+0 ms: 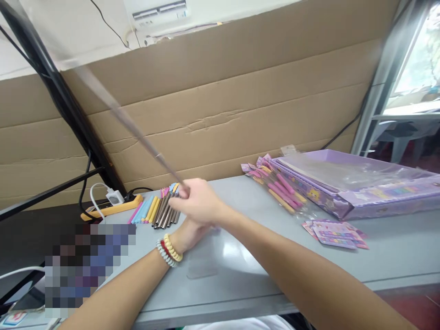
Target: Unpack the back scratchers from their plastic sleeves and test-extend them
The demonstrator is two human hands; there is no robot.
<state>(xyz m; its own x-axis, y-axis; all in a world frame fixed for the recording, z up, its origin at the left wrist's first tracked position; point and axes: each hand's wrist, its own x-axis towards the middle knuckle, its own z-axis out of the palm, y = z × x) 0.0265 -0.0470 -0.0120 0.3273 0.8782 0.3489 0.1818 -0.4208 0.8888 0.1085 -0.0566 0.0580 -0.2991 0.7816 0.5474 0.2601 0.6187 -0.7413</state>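
Note:
My right hand (199, 199) is closed at the middle of the table, crossing over my left. From its fingers a long, thin, greyish-brown strip (137, 130) slants up to the left, its far end blurred; its kind is unclear. Beneath it is my left hand (190, 236), with beaded bracelets (169, 250) at the wrist; its fingers are hidden. A clear plastic sleeve (202, 266) lies flat on the table just below both hands. Close by on the left is a row of pens (154, 211) in pink, blue, yellow and dark metallic colours.
Bagged pink and yellow pens (280, 185) lie beside a purple box (343, 201) holding clear plastic sleeves. In front are printed cards (337, 233). A yellow power strip (112, 208) with cables sits left, near a black metal post (68, 110). A cardboard panel (233, 101) stands behind.

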